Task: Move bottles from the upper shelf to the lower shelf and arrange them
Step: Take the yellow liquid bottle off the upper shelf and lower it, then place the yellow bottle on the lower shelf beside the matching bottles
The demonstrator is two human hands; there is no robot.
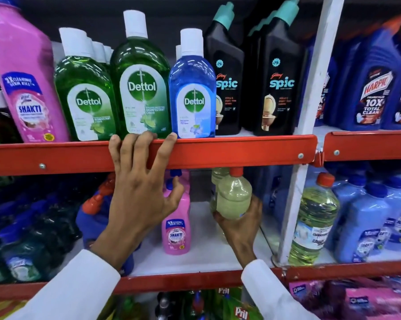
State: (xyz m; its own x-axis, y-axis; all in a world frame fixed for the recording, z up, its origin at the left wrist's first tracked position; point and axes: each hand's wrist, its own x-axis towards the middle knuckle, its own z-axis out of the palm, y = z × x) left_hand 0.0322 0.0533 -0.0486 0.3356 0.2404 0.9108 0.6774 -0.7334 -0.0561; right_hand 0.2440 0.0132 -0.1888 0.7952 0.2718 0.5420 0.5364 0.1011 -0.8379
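The right hand is wrapping its fingers around the lower body of a pale yellow bottle with a red cap, cupping it from below and holding it upright just above the white lower shelf, right of a small pink Shakti bottle. A second pale bottle is standing just behind it. The left hand is gripping nothing: its fingers are spread open and hooking over the red front rail of the upper shelf, the thumb hanging below near the pink bottle's blue cap.

Judging by this, the placing step is under way, the bottle arriving at the lower shelf. The next move calls for setting it down in line with its neighbour and letting go without tipping it, then reaching up again, perhaps for the large green Dettol bottle standing directly above the left fingertips.
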